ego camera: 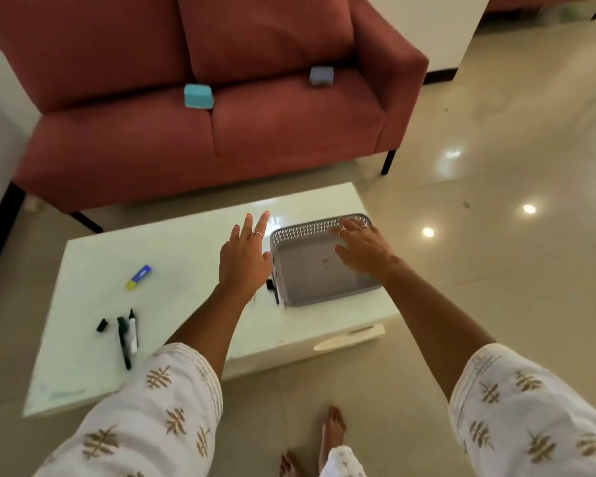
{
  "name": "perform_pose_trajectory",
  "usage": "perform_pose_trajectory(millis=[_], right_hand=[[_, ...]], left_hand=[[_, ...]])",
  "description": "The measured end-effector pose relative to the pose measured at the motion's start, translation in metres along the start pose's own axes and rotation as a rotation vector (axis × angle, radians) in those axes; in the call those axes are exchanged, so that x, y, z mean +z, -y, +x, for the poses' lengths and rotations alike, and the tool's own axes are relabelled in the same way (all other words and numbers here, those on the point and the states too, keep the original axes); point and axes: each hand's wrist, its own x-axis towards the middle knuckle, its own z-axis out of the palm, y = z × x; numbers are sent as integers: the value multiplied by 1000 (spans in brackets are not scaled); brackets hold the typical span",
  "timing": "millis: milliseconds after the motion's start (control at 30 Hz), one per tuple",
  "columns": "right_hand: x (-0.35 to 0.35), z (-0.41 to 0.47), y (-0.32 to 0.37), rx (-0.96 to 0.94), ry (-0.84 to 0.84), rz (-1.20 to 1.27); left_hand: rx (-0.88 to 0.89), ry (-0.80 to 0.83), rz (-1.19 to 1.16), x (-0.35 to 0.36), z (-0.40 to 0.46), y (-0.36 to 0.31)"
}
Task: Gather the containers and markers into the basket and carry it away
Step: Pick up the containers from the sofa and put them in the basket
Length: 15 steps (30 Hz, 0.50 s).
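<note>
A grey perforated basket (pixel 303 232) sits empty on the right part of a low white table (pixel 172 256). My right hand (pixel 360 249) rests on its far right rim, fingers curled over the edge. My left hand (pixel 243 259) hovers open just left of the basket, fingers spread. On the table's left lie a blue and yellow marker (pixel 138 277), two black and white markers (pixel 128 337) side by side, and a loose black cap (pixel 102 325). A dark marker (pixel 272 289) lies against the basket's left side. On the sofa sit a teal container (pixel 198 96) and a grey-blue container (pixel 321 76).
A red two-seat sofa (pixel 200 132) stands just beyond the table, with a narrow strip of floor between. Glossy tiled floor (pixel 496 166) spreads to the right. My bare feet (pixel 324 442) stand at the table's near side. A white wall pillar (pixel 444 29) rises at back right.
</note>
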Motion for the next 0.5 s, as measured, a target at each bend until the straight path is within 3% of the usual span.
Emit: perform_pose_trajectory(millis=[267, 500], right_hand=[[-67, 14, -29, -7, -12, -16], [-147, 23, -139, -93, -31, -147]], left_hand=[[83, -131, 111, -47, 37, -82], [-1, -163, 9, -40, 82, -194]])
